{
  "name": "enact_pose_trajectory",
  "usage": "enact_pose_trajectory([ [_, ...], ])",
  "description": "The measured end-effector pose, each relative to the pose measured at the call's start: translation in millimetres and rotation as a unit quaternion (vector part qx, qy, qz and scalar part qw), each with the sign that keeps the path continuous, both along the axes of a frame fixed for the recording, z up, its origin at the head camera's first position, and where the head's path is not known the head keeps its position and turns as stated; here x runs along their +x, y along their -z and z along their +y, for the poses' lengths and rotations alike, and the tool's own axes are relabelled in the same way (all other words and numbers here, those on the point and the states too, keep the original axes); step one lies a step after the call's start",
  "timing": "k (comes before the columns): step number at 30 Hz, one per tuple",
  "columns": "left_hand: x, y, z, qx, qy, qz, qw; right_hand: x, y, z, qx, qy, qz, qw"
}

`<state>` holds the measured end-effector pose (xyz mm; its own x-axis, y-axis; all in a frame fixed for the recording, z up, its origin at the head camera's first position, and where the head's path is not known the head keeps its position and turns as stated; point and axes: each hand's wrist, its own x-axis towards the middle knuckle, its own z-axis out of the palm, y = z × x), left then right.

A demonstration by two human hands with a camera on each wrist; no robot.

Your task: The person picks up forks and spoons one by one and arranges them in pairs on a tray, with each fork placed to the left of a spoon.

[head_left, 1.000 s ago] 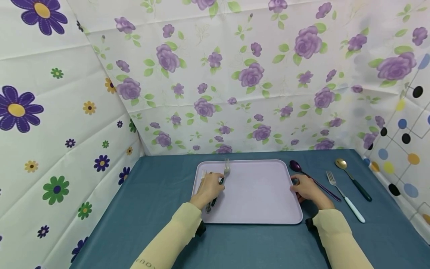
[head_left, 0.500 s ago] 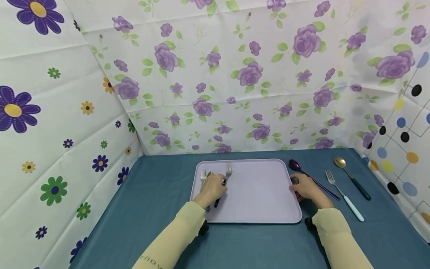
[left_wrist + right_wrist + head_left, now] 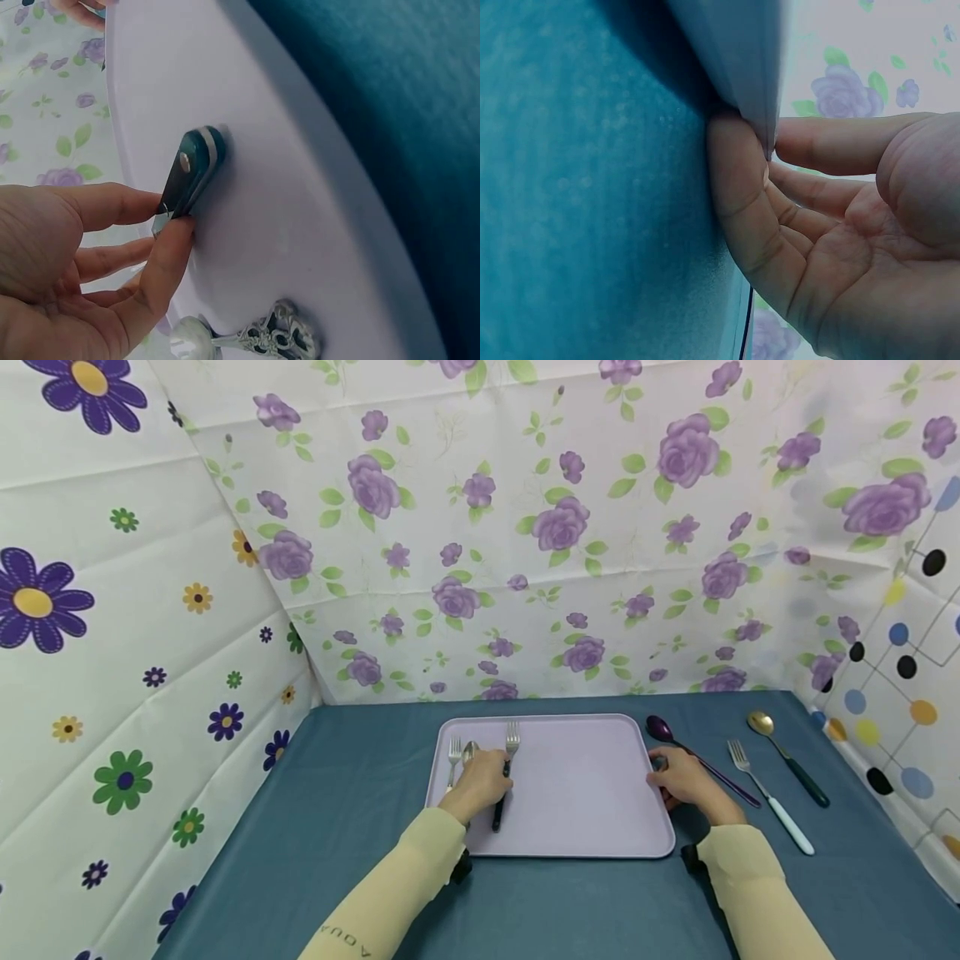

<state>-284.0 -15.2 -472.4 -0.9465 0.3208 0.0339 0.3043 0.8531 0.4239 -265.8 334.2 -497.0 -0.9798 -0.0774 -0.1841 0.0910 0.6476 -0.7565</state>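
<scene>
My left hand point(image 3: 480, 783) pinches a fork with a dark green handle point(image 3: 498, 814) over the left part of a pale lilac tray point(image 3: 577, 785). In the left wrist view the thumb and fingers hold the riveted handle point(image 3: 191, 165), close over the tray surface. Left of it on the tray lie a second fork point(image 3: 454, 750) and a spoon point(image 3: 470, 749), both partly hidden by the hand. An ornate silver handle point(image 3: 281, 330) shows below my fingers in that wrist view. My right hand point(image 3: 684, 778) grips the tray's right rim point(image 3: 761, 82) between thumb and fingers.
Right of the tray, a purple spoon point(image 3: 660, 729), a white-handled fork point(image 3: 772, 802) and a gold spoon with a green handle point(image 3: 761, 724) lie on the blue tablecloth point(image 3: 360, 827). Floral cloth point(image 3: 510, 552) hangs behind the table.
My left hand has moved a little right with the fork, which now stands more upright in the head view. More of the second fork and the spoon shows. The right hand stays put.
</scene>
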Motion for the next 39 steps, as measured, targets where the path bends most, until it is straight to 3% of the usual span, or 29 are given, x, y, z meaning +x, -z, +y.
enact_pose_trajectory([
  [9, 1.6, 1.4, 4.6, 0.022, -0.007, -0.023, 0.9995, 0.3, -0.5, -0.8, 0.005, 0.003, -0.003, 1.0],
  [39, 3.7, 4.3, 6.0, 0.022, -0.018, -0.001, 0.9996, 0.7, -1.1, -1.6, 0.005, 0.0, -0.002, 1.0],
])
